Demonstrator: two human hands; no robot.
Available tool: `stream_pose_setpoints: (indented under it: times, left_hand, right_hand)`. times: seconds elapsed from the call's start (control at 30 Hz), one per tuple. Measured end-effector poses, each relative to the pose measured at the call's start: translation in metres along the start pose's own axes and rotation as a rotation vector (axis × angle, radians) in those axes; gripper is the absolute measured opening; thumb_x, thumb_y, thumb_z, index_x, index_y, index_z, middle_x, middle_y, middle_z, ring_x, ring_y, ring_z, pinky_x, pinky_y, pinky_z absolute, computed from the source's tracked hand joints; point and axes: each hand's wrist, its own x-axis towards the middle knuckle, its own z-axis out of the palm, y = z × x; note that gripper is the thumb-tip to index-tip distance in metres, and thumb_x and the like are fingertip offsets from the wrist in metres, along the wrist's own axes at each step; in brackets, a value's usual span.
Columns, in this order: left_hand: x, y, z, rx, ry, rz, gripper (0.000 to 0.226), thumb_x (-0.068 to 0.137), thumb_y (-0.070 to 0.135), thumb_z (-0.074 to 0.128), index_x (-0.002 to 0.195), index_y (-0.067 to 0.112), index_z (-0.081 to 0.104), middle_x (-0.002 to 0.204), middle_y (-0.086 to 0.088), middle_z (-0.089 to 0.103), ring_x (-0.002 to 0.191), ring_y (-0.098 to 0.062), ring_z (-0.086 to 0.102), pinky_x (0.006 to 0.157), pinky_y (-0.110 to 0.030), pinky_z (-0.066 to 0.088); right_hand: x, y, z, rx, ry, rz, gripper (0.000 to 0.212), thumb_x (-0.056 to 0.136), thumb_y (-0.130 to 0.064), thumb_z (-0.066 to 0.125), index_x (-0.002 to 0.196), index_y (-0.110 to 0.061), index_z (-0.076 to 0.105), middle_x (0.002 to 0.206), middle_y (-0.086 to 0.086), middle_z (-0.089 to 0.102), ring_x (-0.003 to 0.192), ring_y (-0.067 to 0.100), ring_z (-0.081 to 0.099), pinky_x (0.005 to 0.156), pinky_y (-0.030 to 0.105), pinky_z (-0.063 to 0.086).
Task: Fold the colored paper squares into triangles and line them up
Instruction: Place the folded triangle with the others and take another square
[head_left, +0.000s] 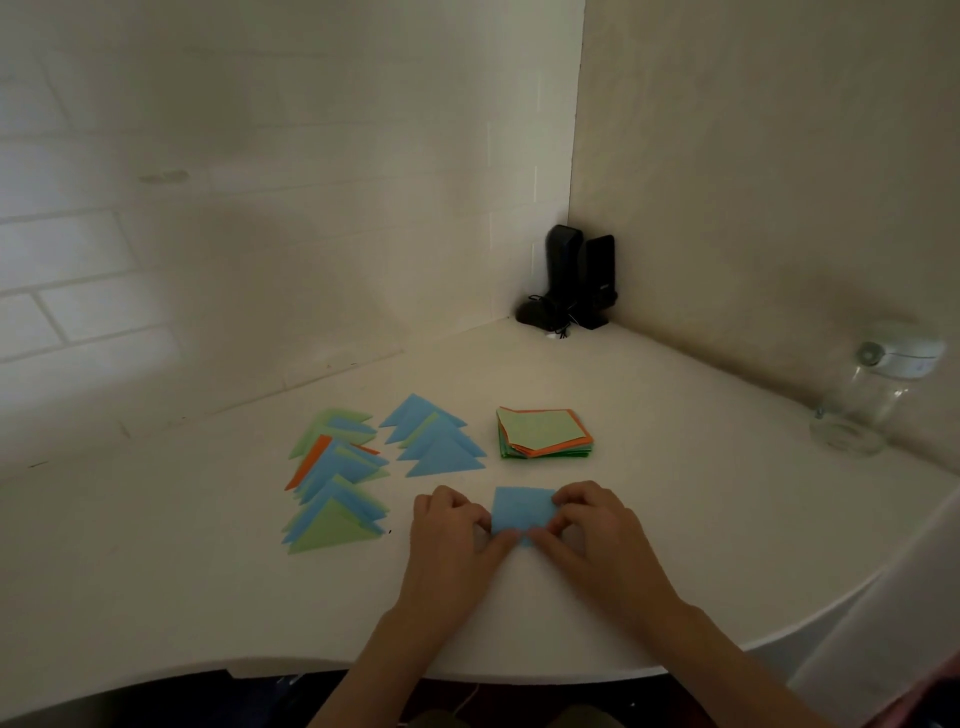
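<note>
Right now my left hand (451, 525) and right hand (587, 519) both pinch the near edges of a blue paper square (522, 512), lying flat on the white curved desk (675, 499). Beyond it sits a stack of green and orange paper squares (545, 432); leftward lie two overlapping rows of folded blue, green and orange triangles (337, 483). Black speakers (579, 278) fill the tiled corner, and a clear glass jar (862, 400) stands far right.

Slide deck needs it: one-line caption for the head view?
Both hands pinch a blue paper square beside two rows of folded triangles and the unfolded stack.
</note>
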Motion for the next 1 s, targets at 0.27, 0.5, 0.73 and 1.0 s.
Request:
stream_pose_setpoints:
  times: [0.27,0.5,0.73,1.0]
  left_hand:
    - [0.005,0.002,-0.003,0.006,-0.067,-0.09,0.029,0.07,0.053,0.072,0.071,0.028,0.058,0.09,0.008,0.041,0.095,-0.009,0.031,0.078,-0.015,0.025]
    - [0.013,-0.005,-0.01,-0.049,-0.123,-0.109,0.025,0.07,0.042,0.076,0.073,0.032,0.053,0.091,0.006,0.051,0.094,-0.013,0.042,0.077,-0.019,0.028]
    - [0.015,-0.007,-0.015,-0.101,-0.18,-0.09,0.022,0.074,0.031,0.075,0.073,0.04,0.054,0.084,0.012,0.047,0.092,-0.015,0.046,0.076,-0.021,0.03]
    - [0.006,0.003,-0.007,0.025,-0.068,0.089,0.028,0.083,0.003,0.049,0.081,0.023,0.068,0.082,0.0,0.054,0.078,-0.018,0.047,0.07,-0.029,0.04]
  right_hand:
    - [0.001,-0.003,0.003,-0.013,0.009,0.062,0.023,0.072,-0.047,0.071,0.068,-0.034,0.053,0.101,-0.015,0.051,0.099,0.004,0.05,0.083,0.031,0.043]
    - [0.007,-0.003,-0.007,0.105,-0.118,0.115,0.031,0.074,-0.04,0.072,0.096,-0.04,0.05,0.11,-0.016,0.046,0.102,0.004,0.047,0.087,0.031,0.036]
    - [0.015,0.0,-0.018,0.127,-0.295,0.136,0.046,0.076,-0.03,0.073,0.111,-0.044,0.048,0.129,-0.013,0.046,0.113,0.01,0.046,0.101,0.038,0.037]
    - [0.015,-0.016,-0.03,0.025,-0.373,0.167,0.044,0.082,-0.018,0.061,0.125,-0.027,0.057,0.116,-0.004,0.051,0.106,0.01,0.049,0.094,0.016,0.035]
